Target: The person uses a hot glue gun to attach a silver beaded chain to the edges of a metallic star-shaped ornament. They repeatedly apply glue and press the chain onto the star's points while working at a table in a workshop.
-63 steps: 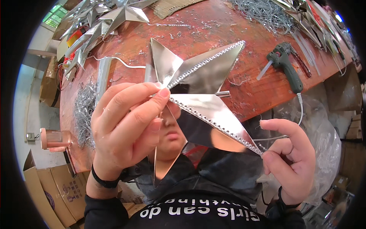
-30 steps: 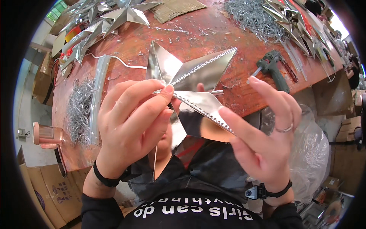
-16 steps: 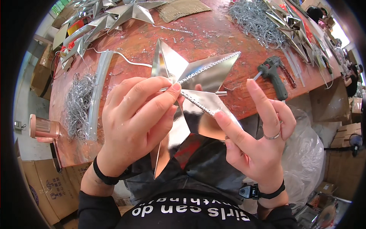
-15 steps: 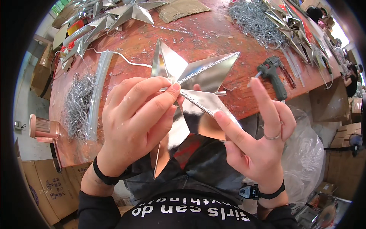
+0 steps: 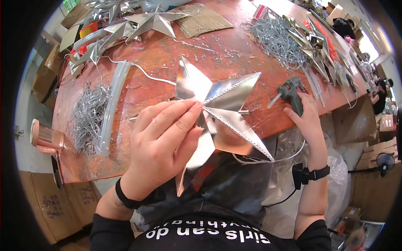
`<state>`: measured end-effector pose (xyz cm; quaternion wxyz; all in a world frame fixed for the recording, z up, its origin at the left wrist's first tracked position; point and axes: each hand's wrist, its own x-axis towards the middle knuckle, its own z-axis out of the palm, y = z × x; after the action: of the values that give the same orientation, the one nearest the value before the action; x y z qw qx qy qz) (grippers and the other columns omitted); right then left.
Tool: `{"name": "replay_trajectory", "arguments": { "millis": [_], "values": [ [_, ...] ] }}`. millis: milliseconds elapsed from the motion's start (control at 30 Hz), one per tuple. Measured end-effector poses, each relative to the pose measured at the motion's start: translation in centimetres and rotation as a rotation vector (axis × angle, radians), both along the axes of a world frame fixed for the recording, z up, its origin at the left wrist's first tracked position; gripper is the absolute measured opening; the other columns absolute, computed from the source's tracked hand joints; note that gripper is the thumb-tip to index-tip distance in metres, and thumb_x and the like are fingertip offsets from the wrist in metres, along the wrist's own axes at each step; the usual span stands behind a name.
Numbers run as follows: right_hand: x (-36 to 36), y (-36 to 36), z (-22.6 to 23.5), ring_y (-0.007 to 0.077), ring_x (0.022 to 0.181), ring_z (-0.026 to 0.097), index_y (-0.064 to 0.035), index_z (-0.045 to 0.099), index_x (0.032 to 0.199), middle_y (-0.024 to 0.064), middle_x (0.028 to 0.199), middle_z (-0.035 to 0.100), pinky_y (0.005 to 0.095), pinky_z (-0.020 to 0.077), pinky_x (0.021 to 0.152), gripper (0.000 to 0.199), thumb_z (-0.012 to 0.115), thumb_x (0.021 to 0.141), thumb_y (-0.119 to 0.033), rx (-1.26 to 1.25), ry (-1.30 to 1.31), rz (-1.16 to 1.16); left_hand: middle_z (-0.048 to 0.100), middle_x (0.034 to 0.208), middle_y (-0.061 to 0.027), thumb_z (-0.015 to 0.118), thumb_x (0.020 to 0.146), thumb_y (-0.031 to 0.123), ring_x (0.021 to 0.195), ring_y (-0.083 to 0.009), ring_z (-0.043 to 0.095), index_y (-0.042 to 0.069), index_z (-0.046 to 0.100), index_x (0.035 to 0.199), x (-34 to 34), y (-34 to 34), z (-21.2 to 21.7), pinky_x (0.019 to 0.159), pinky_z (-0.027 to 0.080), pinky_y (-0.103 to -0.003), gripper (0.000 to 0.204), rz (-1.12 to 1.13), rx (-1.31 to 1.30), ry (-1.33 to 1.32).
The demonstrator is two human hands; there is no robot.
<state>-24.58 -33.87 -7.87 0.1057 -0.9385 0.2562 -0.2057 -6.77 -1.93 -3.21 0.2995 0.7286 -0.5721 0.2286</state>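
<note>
A shiny silver star point(image 5: 229, 136) is held over the table's near edge and my lap. Braided silver trim point(image 5: 233, 88) runs along two of its ridges, meeting near the centre. My left hand point(image 5: 161, 136) is closed there, fingertips pinching the trim against the star; what lies under them is hidden. My right hand point(image 5: 307, 117) is around the handle of a dark green glue gun point(image 5: 289, 90), thumb on one side and fingers on the other. The gun lies on the table right of the star, its pale nozzle pointing left.
On the red-brown table point(image 5: 155, 125) lie tangled silver tinsel point(image 5: 88, 111), clear plastic strips point(image 5: 113, 106) and a white cord point(image 5: 153, 77). More silver stars point(image 5: 153, 21) pile up at the back left, others at the back right beside a tinsel heap point(image 5: 276, 39). A cardboard piece point(image 5: 205, 21) lies between.
My right hand has left the trim on the star's lower right arm and gone right to the glue gun. The trim now lies along that arm to its tip. My left hand keeps its pinch.
</note>
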Motion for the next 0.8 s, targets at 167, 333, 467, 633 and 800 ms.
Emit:
{"name": "replay_trajectory", "arguments": {
  "millis": [167, 333, 467, 633, 800],
  "values": [
    [0.2, 0.3, 2.9, 0.031, 0.097, 0.058, 0.0011, 0.057, 0.113, 0.016, 0.104, 0.061, 0.0379, 0.0453, 0.085, 0.042, 0.07, 0.078, -0.017, -0.021, 0.023, -0.128, 0.06, 0.112, -0.0141, 0.075, 0.075, 0.016, 0.093, -0.0272, 0.061, 0.0, 0.05, 0.121, -0.3, -0.2, -1.0, 0.079, 0.049, -0.037, 0.055, -0.014, -0.154, 0.285],
    [0.4, 2.7, 6.3, 0.0167, 0.092, 0.061, -0.0007, 0.06, 0.11, 0.0057, 0.101, 0.065, 0.0307, 0.0473, 0.085, 0.026, 0.064, 0.085, -0.008, 0.473, -0.568, 0.017, 0.048, 0.126, -0.0218, 0.067, 0.084, 0.034, 0.099, -0.0254, 0.06, 0.004, 0.026, 0.136, 0.3, 0.3, -1.7, 0.079, 0.052, -0.033, 0.073, -0.15, -0.314, 0.511],
    [0.5, 6.6, 7.9, 0.0172, 0.093, 0.062, 0.0007, 0.059, 0.112, 0.0085, 0.105, 0.064, 0.0299, 0.048, 0.085, 0.041, 0.073, 0.082, -0.022, 0.5, -0.503, 0.182, 0.054, 0.121, -0.0146, 0.052, 0.096, 0.035, 0.087, -0.0143, 0.06, 0.002, 0.042, 0.125, 3.6, 1.8, 1.1, 0.073, 0.045, -0.025, 0.045, -0.207, -0.467, 0.867],
    [0.5, 10.1, 8.6, 0.0248, 0.083, 0.067, 0.0015, 0.063, 0.09, 0.0126, 0.088, 0.067, 0.0343, 0.0519, 0.078, 0.064, 0.08, 0.06, -0.053, 0.533, -0.47, 0.385, 0.059, 0.104, -0.0068, 0.054, 0.096, 0.019, 0.074, -0.0074, 0.055, 0.003, 0.054, 0.106, 10.2, 3.8, 0.8, 0.064, 0.041, -0.022, 0.019, 0.068, -0.589, 0.576],
    [3.1, 12.6, 9.6, 0.0279, 0.077, 0.068, -0.0022, 0.062, 0.076, 0.0108, 0.076, 0.067, 0.0345, 0.0532, 0.072, 0.069, 0.077, 0.044, -0.061, 0.283, -0.266, 0.453, 0.061, 0.088, -0.003, 0.055, 0.095, 0.009, 0.066, -0.0056, 0.05, 0.002, 0.056, 0.1, 8.8, 3.4, -0.9, 0.058, 0.041, -0.019, 0.009, 0.06, -0.497, 0.522]
  ]
}}
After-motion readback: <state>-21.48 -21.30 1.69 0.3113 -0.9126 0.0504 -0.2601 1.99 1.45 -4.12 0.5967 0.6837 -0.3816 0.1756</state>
